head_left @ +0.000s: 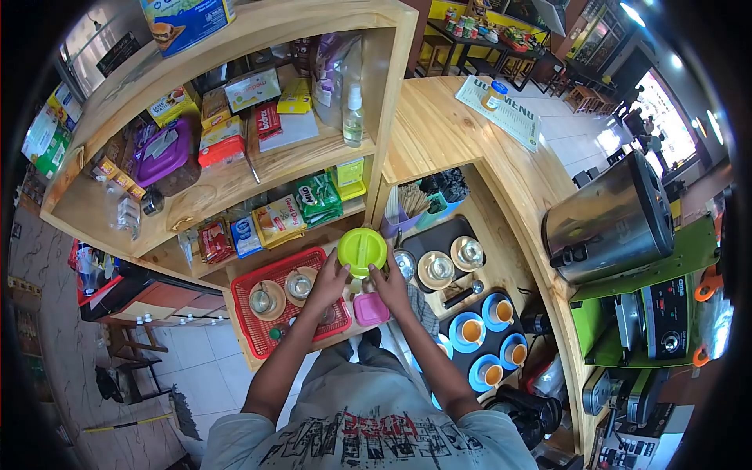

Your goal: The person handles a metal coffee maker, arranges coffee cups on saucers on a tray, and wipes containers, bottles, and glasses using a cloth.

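Two-handed grip: left hand (331, 272) and right hand (388, 283) curled around opposite sides of a green-lidded tub (363, 248), held beside the red basket (242, 317). Seemingly a holding step; the next move calls for level, even support.

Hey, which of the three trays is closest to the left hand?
The red tray, right beside the left hand. The upper dark tray and the lower dark tray lie farther off, to the person's right.
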Action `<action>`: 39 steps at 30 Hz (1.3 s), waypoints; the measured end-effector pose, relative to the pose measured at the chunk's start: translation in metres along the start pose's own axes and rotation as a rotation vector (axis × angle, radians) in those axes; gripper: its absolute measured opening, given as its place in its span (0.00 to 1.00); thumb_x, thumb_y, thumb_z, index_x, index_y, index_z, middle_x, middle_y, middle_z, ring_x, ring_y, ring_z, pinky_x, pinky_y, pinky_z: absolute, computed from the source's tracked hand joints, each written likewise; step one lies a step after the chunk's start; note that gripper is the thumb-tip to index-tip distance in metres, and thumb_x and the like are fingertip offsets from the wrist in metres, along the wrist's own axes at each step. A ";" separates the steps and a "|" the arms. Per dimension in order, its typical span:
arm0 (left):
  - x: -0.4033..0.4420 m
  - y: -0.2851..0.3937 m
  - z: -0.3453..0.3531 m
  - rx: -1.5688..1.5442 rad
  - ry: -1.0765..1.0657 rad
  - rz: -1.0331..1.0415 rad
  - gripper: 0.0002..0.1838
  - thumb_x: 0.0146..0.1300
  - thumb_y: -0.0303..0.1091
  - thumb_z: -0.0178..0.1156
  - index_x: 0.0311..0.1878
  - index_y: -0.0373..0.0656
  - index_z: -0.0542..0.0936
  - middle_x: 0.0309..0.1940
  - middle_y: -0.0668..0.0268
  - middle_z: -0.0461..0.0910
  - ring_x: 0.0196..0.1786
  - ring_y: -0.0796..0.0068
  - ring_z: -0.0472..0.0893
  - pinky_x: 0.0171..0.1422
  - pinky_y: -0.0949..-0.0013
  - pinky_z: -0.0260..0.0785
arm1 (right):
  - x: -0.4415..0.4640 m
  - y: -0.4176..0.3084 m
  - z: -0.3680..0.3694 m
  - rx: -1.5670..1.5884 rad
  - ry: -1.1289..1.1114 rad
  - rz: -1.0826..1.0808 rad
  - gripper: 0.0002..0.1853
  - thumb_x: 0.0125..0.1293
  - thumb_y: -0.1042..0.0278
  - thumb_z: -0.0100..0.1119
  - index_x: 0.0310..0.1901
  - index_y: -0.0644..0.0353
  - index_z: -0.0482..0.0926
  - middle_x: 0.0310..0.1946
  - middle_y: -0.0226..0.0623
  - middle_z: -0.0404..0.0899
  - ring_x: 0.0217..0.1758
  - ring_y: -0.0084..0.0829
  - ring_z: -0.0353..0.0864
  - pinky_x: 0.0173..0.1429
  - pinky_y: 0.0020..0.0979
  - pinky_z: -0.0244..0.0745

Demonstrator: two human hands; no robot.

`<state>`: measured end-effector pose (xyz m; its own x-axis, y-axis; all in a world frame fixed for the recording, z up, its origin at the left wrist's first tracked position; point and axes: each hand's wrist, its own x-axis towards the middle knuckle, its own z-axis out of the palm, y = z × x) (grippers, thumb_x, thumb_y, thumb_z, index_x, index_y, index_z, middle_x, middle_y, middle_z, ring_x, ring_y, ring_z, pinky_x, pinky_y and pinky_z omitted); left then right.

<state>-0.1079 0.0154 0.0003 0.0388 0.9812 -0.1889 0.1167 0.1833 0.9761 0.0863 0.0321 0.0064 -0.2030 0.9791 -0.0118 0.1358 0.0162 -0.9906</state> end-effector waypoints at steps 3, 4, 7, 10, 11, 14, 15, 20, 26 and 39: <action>0.007 -0.008 0.003 -0.184 0.051 -0.013 0.35 0.81 0.26 0.56 0.84 0.35 0.54 0.76 0.54 0.70 0.75 0.66 0.74 0.79 0.63 0.65 | -0.006 0.000 0.010 0.143 0.011 0.008 0.41 0.80 0.71 0.59 0.85 0.67 0.46 0.78 0.51 0.66 0.78 0.36 0.69 0.78 0.34 0.67; 0.004 0.000 0.003 -0.268 0.056 -0.031 0.35 0.80 0.25 0.56 0.84 0.36 0.55 0.77 0.54 0.70 0.76 0.66 0.73 0.79 0.64 0.65 | -0.005 -0.002 0.010 0.136 0.016 0.015 0.41 0.80 0.70 0.58 0.85 0.68 0.46 0.79 0.51 0.65 0.78 0.36 0.69 0.78 0.34 0.67; 0.001 0.005 0.006 -0.363 0.050 -0.048 0.35 0.79 0.24 0.56 0.84 0.36 0.55 0.77 0.54 0.69 0.78 0.66 0.71 0.79 0.64 0.66 | -0.002 -0.004 0.006 0.114 0.011 0.076 0.41 0.81 0.68 0.58 0.85 0.68 0.46 0.80 0.51 0.64 0.78 0.37 0.69 0.78 0.34 0.67; -0.010 0.015 0.018 -0.351 0.063 -0.053 0.37 0.78 0.21 0.56 0.85 0.37 0.54 0.78 0.53 0.67 0.80 0.64 0.69 0.80 0.64 0.66 | 0.007 -0.015 -0.004 0.086 -0.021 0.169 0.40 0.81 0.67 0.58 0.85 0.69 0.48 0.81 0.52 0.62 0.80 0.37 0.67 0.78 0.34 0.67; -0.013 0.023 0.024 -0.329 0.083 -0.061 0.37 0.78 0.20 0.56 0.85 0.37 0.53 0.79 0.52 0.66 0.80 0.64 0.69 0.80 0.63 0.66 | 0.010 -0.023 -0.009 0.071 -0.040 0.208 0.40 0.81 0.67 0.58 0.84 0.69 0.49 0.82 0.52 0.61 0.80 0.37 0.66 0.79 0.35 0.67; -0.015 0.010 0.034 -0.325 0.111 0.008 0.38 0.77 0.20 0.56 0.85 0.36 0.52 0.78 0.52 0.67 0.80 0.63 0.69 0.80 0.63 0.66 | 0.024 -0.007 -0.019 0.086 -0.072 0.204 0.41 0.78 0.70 0.60 0.85 0.66 0.50 0.73 0.54 0.72 0.75 0.39 0.73 0.76 0.35 0.68; -0.014 0.007 0.036 -0.326 0.121 0.034 0.37 0.78 0.22 0.57 0.85 0.36 0.52 0.77 0.52 0.68 0.79 0.63 0.70 0.80 0.63 0.66 | 0.028 0.010 -0.022 0.111 -0.098 0.162 0.41 0.78 0.69 0.61 0.85 0.66 0.51 0.76 0.55 0.70 0.78 0.39 0.70 0.79 0.34 0.65; 0.010 -0.005 0.021 -0.317 0.182 -0.052 0.34 0.79 0.26 0.58 0.83 0.36 0.57 0.73 0.52 0.73 0.75 0.63 0.74 0.77 0.63 0.68 | 0.033 0.028 -0.018 0.006 -0.098 0.098 0.40 0.77 0.69 0.62 0.86 0.54 0.55 0.61 0.36 0.79 0.38 0.19 0.75 0.38 0.22 0.73; -0.006 0.009 0.016 -0.265 0.129 -0.035 0.32 0.78 0.25 0.58 0.81 0.37 0.61 0.71 0.54 0.75 0.73 0.64 0.75 0.77 0.62 0.67 | 0.042 0.033 -0.025 -0.101 -0.146 0.031 0.41 0.76 0.71 0.60 0.87 0.52 0.53 0.61 0.36 0.78 0.37 0.16 0.73 0.38 0.21 0.72; -0.007 0.007 0.000 -0.342 0.209 -0.033 0.40 0.79 0.20 0.54 0.88 0.42 0.47 0.85 0.55 0.57 0.85 0.63 0.59 0.87 0.62 0.54 | 0.053 -0.027 -0.003 0.220 -0.215 0.308 0.40 0.74 0.70 0.60 0.84 0.67 0.55 0.76 0.46 0.70 0.68 0.29 0.75 0.65 0.26 0.74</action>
<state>-0.1071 0.0098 0.0085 -0.1663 0.9591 -0.2293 -0.2240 0.1897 0.9559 0.0746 0.0846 0.0330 -0.3860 0.8666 -0.3162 0.0166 -0.3361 -0.9417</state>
